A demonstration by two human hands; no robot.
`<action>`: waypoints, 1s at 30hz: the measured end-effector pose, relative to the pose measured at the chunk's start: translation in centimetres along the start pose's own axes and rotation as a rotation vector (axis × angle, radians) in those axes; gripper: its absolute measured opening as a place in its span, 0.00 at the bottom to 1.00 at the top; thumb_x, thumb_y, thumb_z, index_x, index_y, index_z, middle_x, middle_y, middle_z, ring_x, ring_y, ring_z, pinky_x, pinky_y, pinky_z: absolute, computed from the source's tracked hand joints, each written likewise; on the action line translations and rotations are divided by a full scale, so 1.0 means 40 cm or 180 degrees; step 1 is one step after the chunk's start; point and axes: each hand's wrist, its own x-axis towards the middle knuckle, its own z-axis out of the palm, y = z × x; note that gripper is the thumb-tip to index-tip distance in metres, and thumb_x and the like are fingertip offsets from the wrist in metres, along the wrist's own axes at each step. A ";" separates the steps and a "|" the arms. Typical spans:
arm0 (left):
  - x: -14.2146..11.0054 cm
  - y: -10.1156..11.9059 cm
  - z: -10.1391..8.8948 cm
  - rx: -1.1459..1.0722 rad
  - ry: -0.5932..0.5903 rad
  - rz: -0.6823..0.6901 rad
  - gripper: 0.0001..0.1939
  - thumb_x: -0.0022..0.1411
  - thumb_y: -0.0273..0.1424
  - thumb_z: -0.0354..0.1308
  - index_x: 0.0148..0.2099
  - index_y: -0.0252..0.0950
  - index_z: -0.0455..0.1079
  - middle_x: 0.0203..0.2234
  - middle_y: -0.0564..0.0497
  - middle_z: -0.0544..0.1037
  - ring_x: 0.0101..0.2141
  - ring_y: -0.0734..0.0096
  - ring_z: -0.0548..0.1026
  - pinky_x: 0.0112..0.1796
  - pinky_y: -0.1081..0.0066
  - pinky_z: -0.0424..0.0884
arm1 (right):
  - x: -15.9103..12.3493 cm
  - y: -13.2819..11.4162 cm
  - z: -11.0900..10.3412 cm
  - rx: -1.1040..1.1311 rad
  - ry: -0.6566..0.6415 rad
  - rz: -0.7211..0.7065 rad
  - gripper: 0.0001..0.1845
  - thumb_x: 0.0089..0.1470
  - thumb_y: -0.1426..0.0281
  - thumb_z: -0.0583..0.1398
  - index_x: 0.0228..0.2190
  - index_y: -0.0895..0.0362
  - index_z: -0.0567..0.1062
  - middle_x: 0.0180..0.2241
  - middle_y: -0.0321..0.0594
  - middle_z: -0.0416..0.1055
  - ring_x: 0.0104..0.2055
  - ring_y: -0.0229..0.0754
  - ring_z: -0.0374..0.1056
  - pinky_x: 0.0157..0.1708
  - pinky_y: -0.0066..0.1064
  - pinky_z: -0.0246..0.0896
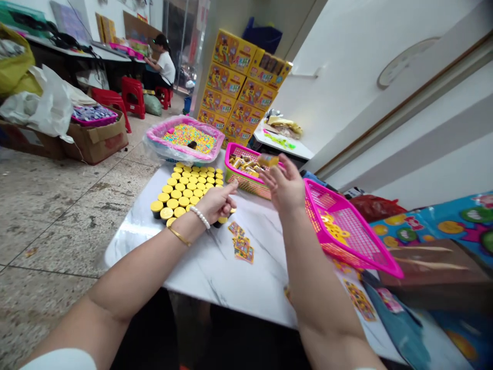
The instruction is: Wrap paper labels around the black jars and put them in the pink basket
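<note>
My right hand is raised over the pink basket, holding a small jar with a yellow label at its fingertips; the jar is slightly blurred. Similar small jars lie loose inside the basket. My left hand, with a beaded bracelet on the wrist, is beside tight rows of yellow-lidded jars, partly covering them. Its fingers are curled with the thumb pointing forward, and whatever they may hold is hidden. Several colourful printed cards lie on the white table between my forearms.
A pink basin of multicoloured beads stands at the table's far end. On the right, another pink basket holds yellow rings. Stacked yellow boxes rise behind. Far off, a person sits at another table.
</note>
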 end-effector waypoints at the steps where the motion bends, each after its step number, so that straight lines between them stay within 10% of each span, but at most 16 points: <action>1: -0.002 0.001 0.002 0.0027 0.0016 0.0061 0.19 0.65 0.45 0.58 0.36 0.33 0.66 0.13 0.56 0.69 0.10 0.85 0.57 0.14 0.80 0.46 | 0.024 -0.008 -0.015 -0.0183 -0.0019 0.0190 0.26 0.37 0.64 0.74 0.41 0.50 0.77 0.40 0.36 0.75 0.35 0.41 0.77 0.35 0.36 0.78; 10: -0.010 0.010 0.007 0.0223 -0.0041 0.0497 0.15 0.70 0.31 0.55 0.29 0.32 0.67 0.12 0.58 0.66 0.09 0.87 0.57 0.14 0.78 0.45 | -0.196 0.094 -0.146 -0.2320 -0.1225 0.0919 0.14 0.41 0.60 0.69 0.28 0.58 0.82 0.21 0.35 0.75 0.20 0.33 0.63 0.20 0.26 0.61; 19: -0.009 0.018 0.001 0.0189 0.0053 0.0627 0.14 0.70 0.30 0.55 0.30 0.32 0.67 0.12 0.59 0.66 0.10 0.87 0.57 0.14 0.79 0.46 | -0.213 0.096 -0.158 -0.2594 -0.1789 0.0603 0.15 0.39 0.59 0.72 0.29 0.54 0.80 0.30 0.37 0.76 0.31 0.39 0.68 0.32 0.31 0.63; 30: 0.001 -0.016 0.010 0.0994 -0.0028 0.0547 0.16 0.66 0.36 0.60 0.28 0.33 0.68 0.14 0.56 0.69 0.10 0.83 0.60 0.14 0.77 0.50 | -0.224 0.076 -0.177 -0.2080 -0.1498 0.0502 0.13 0.42 0.59 0.70 0.23 0.56 0.78 0.31 0.38 0.73 0.31 0.39 0.69 0.31 0.31 0.64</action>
